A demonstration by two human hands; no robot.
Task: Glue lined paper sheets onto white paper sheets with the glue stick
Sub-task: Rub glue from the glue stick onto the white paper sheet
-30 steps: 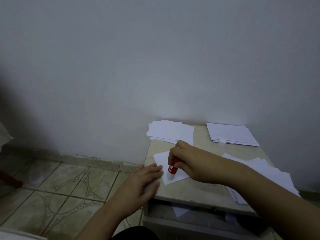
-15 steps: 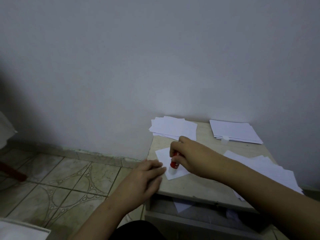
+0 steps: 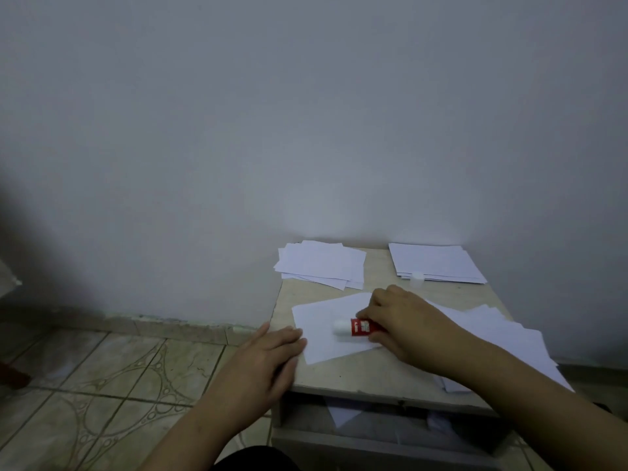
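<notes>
From the head view, my right hand [image 3: 404,321] grips the red glue stick [image 3: 360,327], which lies nearly flat with its white tip pointing left over the single paper sheet [image 3: 326,321] on the small table [image 3: 353,375]. My left hand [image 3: 268,358] rests flat, fingers straight, its fingertips touching the sheet's left edge. A loose pile [image 3: 323,263] sits at the back left, a neater stack [image 3: 435,261] with the white cap [image 3: 416,276] at the back right, and more sheets [image 3: 503,331] fan out under my right forearm.
</notes>
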